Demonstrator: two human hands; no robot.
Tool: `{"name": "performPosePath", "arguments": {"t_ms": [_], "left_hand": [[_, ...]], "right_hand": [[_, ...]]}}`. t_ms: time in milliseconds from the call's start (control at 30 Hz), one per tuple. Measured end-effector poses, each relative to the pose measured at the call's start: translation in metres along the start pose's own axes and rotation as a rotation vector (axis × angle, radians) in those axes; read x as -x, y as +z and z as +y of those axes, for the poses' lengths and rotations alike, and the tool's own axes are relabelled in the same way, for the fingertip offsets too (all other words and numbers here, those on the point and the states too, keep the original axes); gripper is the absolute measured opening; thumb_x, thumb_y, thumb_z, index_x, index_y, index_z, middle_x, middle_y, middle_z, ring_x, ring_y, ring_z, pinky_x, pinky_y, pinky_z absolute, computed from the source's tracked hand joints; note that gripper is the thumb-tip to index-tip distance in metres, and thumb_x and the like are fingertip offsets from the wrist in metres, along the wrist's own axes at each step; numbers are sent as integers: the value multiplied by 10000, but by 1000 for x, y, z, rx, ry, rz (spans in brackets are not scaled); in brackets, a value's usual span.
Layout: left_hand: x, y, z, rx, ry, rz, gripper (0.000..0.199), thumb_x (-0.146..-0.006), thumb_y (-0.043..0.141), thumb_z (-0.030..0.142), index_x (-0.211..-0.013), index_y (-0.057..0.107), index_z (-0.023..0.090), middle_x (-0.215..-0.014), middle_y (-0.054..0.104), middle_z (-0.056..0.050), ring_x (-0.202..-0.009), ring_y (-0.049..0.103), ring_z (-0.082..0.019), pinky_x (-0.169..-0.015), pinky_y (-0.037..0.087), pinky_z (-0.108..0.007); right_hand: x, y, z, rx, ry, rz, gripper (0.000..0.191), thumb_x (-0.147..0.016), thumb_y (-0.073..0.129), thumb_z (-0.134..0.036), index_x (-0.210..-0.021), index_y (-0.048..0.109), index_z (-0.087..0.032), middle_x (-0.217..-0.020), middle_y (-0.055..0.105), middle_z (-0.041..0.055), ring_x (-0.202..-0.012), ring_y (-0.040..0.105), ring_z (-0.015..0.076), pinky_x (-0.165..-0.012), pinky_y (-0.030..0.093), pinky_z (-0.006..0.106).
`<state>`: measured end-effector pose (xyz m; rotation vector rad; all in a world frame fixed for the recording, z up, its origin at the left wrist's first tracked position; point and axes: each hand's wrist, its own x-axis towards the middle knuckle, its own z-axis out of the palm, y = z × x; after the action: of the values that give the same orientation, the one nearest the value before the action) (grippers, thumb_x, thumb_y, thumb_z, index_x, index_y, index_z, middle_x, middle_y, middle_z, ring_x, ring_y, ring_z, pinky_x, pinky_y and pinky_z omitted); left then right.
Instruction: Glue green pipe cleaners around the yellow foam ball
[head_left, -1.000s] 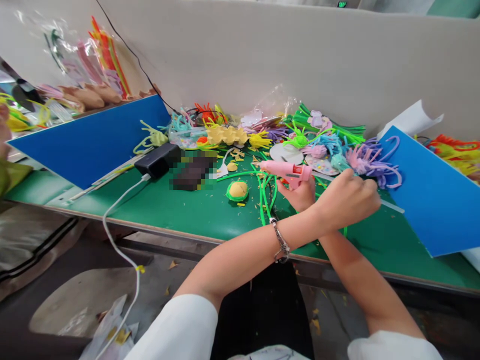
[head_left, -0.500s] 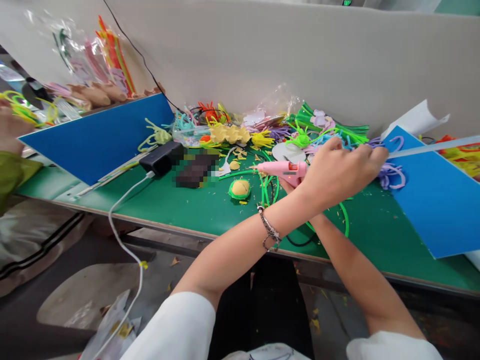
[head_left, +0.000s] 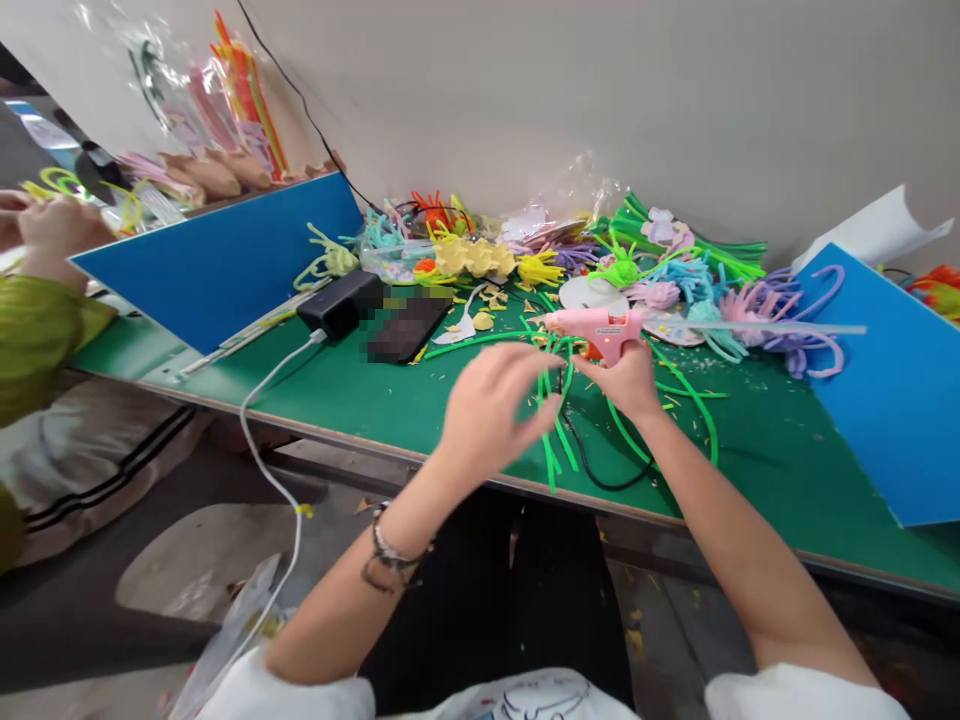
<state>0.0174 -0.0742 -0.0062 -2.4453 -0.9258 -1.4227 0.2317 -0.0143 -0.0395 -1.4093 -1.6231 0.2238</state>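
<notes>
My right hand (head_left: pixel 628 378) is wrapped round the handle of a pink glue gun (head_left: pixel 589 322), whose nozzle points left. A long translucent glue stick (head_left: pixel 787 328) sticks out of its back end. Over the front of the table, my left hand (head_left: pixel 491 408) has its thumb and fingers apart with nothing between them. Bright green pipe cleaners (head_left: pixel 551 440) lie just right of it and under the gun. The small yellow and green ball is not visible now; my left hand covers that part of the table.
A black adapter (head_left: pixel 341 303) with a white cable and a dark phone (head_left: pixel 409 328) lie left. Blue boards (head_left: pixel 225 265) lean on both sides. Colourful pipe-cleaner shapes (head_left: pixel 540 268) line the back. A co-worker's hands (head_left: pixel 60 228) are at far left.
My left hand has let go of the glue stick's rear end and moved left and down, uncrossing my arms. The glue gun and my right hand show more plainly.
</notes>
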Motion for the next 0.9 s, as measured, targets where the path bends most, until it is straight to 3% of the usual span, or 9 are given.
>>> {"name": "performPosePath", "arguments": {"t_ms": [100, 167, 200, 267, 433, 533, 667, 800, 900], "left_hand": [[24, -4, -59, 75, -419, -271, 766, -788, 707, 383, -1420, 344, 147, -1346, 524, -185, -1198, 583, -278, -1053, 468, -458], [32, 0, -83, 123, -522, -563, 1121, -655, 805, 412, -1520, 161, 109, -1549, 284, -275, -1446, 337, -395, -1163, 332, -548], [33, 4, -89, 135, -555, -677, 1158, -656, 800, 409, -1539, 113, 112, -1584, 223, -279, -1489, 252, -411, -1179, 294, -562], [33, 12, -93, 146, -571, -763, 1116, -711, 755, 425, -1555, 78, 151, -1607, 218, -250, -1512, 216, -395, -1201, 215, -588], [29, 22, -91, 142, -545, -727, 923, -827, 637, 345, -1551, 77, 226, -1468, 507, -163, -1454, 383, -320, -1205, 123, -594], [25, 17, -101, 184, -558, -665, 929, -802, 671, 334, -1539, 119, 207, -1412, 555, -182, -1395, 456, -335, -1173, 212, -590], [-2, 15, -113, 451, -656, -428, 1039, -700, 769, 400, -1512, 175, 140, -1349, 559, -224, -1239, 576, -311, -1097, 389, -490], [-44, 44, -115, 677, -591, -337, 978, -598, 827, 418, -1383, 348, 85, -1173, 631, -167, -1142, 619, -278, -1054, 443, -417], [-60, 76, -113, 893, -583, -321, 801, -565, 851, 419, -1214, 476, 137, -1168, 640, -142, -1086, 642, -256, -958, 504, -366]], "right_hand": [[-3, 5, 1, -43, 45, 18, 427, -628, 753, -477, -909, 622, -183, -984, 709, 138, -925, 678, 307, -783, 576, 432], [-3, 5, -1, -58, 63, 15, 391, -626, 749, -462, -879, 618, -194, -997, 707, 137, -939, 675, 309, -792, 575, 437], [-3, 5, -2, -62, 70, 13, 371, -624, 746, -452, -862, 616, -199, -993, 708, 134, -941, 673, 309, -794, 574, 439], [-4, 4, -3, -63, 83, 6, 338, -612, 746, -433, -825, 611, -207, -962, 709, 125, -939, 670, 309, -795, 570, 440], [-11, -2, -2, -63, 128, -26, 328, -585, 735, -459, -727, 570, -214, -759, 679, 75, -766, 656, 262, -713, 549, 405], [-16, -9, 1, -67, 169, -33, 352, -566, 731, -479, -681, 527, -216, -636, 615, 27, -608, 593, 201, -610, 506, 360], [-21, -22, 2, -107, 205, -39, 385, -553, 727, -511, -679, 511, -219, -553, 549, -22, -511, 518, 146, -521, 455, 310], [-24, -40, 2, -122, 242, 19, 439, -527, 759, -542, -689, 503, -224, -558, 547, -26, -488, 501, 132, -478, 450, 297], [-23, -54, 4, -116, 267, 104, 458, -502, 798, -542, -678, 519, -225, -540, 551, -22, -458, 485, 129, -435, 429, 292]]}}
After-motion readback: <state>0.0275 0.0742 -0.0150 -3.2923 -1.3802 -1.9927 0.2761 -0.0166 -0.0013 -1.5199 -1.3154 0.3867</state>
